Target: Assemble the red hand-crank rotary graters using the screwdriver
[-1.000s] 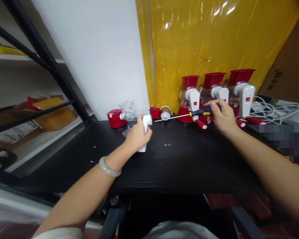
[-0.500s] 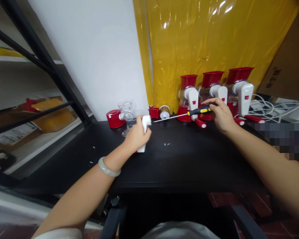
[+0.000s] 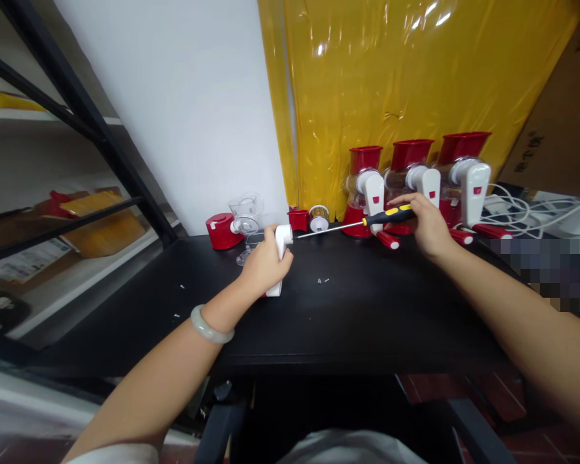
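My left hand (image 3: 265, 261) is closed around a white crank handle (image 3: 283, 236), its round hub facing right; a bit of red shows at its lower end. Between the fingers of my right hand (image 3: 428, 222) is the black and yellow grip of a screwdriver (image 3: 389, 214). The steel shaft points left, with its tip at or just short of the hub's opening; contact cannot be made out. Small screws (image 3: 323, 281) lie on the black table (image 3: 357, 322) to the right of the handle.
Three red and white rotary graters (image 3: 365, 187) stand at the back right. Behind my left hand are a red base (image 3: 225, 231) and clear plastic parts (image 3: 245, 212). A grater drum (image 3: 319, 218) and a red part (image 3: 298, 219) sit at the back. White cables (image 3: 517, 209) lie far right.
The fingers of my right hand have shifted slightly on the screwdriver, and its grip looks turned, with the yellow patches in different places. My left hand and the crank handle stay put.
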A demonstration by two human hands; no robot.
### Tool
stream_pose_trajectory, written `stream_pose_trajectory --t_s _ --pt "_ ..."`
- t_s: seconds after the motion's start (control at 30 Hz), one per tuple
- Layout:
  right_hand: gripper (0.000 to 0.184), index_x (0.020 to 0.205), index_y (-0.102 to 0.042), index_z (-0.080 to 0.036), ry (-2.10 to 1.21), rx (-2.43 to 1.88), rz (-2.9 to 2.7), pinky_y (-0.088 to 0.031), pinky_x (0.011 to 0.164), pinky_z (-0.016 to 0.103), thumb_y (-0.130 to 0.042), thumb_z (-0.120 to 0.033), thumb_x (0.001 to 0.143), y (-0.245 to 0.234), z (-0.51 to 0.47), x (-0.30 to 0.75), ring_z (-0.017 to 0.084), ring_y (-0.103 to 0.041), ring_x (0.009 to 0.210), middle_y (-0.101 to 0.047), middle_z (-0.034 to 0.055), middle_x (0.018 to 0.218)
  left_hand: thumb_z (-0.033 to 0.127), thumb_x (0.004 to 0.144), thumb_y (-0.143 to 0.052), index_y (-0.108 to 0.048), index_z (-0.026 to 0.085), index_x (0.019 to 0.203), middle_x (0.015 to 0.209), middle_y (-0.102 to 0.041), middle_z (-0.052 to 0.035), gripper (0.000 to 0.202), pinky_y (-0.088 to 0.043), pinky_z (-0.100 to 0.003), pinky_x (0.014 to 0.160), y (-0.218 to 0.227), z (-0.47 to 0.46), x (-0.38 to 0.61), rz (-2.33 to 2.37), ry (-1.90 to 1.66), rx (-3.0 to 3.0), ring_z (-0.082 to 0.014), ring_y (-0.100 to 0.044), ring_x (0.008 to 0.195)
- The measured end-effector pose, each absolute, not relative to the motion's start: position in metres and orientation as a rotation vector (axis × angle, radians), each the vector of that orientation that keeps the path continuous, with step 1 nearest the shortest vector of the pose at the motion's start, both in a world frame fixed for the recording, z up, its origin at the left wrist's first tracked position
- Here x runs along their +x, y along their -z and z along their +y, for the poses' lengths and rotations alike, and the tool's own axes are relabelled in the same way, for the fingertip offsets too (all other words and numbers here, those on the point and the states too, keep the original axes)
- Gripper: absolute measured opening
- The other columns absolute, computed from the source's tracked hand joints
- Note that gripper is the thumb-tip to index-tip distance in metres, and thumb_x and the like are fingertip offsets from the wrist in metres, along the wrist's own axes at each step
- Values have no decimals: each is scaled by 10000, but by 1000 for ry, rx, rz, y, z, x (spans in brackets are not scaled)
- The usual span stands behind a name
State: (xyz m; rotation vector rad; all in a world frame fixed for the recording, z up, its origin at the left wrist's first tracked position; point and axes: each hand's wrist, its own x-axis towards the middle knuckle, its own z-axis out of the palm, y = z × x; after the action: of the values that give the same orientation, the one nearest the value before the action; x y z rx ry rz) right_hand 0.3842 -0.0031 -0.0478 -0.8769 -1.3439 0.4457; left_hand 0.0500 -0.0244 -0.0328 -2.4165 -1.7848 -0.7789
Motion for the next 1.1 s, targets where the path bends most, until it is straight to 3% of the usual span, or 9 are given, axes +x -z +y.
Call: stream_pose_trajectory --t_s 0.13,0.33,0.43,0.6,0.83,0.97,1.1 --pt "168 856 -660 -240 -525 -807 -1332 -571 754 391 -534 -327 786 48 -1 386 217 -632 892 -647 39 917 331 867 -480 -319 143 1351 943 -668 -157 543 -508 -409 691 33 -24 49 -1809 775 -2410 -321 -667 835" --pt "148 858 -645 -248 -538 -867 -1321 -587 685 397 -514 -261 794 49 0 386 191 -657 731 -636 19 857 334 865 -475 -314 132 1355 972 -664 -170 554 -506 -430 712 34 -23 50 -1791 781 -2431 -336 -669 857" --pt "105 864 -625 -256 -536 -876 -1318 -589 653 403 -562 -331 827 49 0 385 188 -654 665 -641 17 833 334 868 -464 -321 126 1350 970 -664 -178 544 -505 -442 709 33 -24 50 -1797 784 -2440 -342 -667 847" --pt "296 840 -596 -258 -543 -835 -1317 -569 520 354 -643 -547 794 46 -3 381 173 -622 588 -625 12 777 334 870 -467 -305 115 1364 984 -663 -177 564 -508 -430 727 32 -24 49 -1791 798 -2429 -331 -665 864" --pt "341 859 -594 -248 -542 -885 -1354 -493 426 292 -595 -587 830 44 -8 381 131 -541 446 -577 -6 620 325 865 -471 -311 133 1354 966 -670 -165 548 -512 -432 715 32 -24 50 -1800 782 -2416 -344 -669 853" --pt "333 906 -615 -249 -547 -850 -1361 -561 581 340 -496 -560 891 47 -5 385 171 -635 621 -641 32 764 319 861 -469 -309 140 1345 951 -672 -159 540 -511 -439 706 32 -24 50 -1800 767 -2429 -344 -674 832" --pt "219 912 -647 -261 -460 -852 -1353 -578 693 359 -505 -425 880 50 0 389 211 -655 869 -659 48 980 326 863 -469 -306 147 1343 951 -671 -157 537 -510 -433 700 33 -24 50 -1794 769 -2422 -341 -674 836"
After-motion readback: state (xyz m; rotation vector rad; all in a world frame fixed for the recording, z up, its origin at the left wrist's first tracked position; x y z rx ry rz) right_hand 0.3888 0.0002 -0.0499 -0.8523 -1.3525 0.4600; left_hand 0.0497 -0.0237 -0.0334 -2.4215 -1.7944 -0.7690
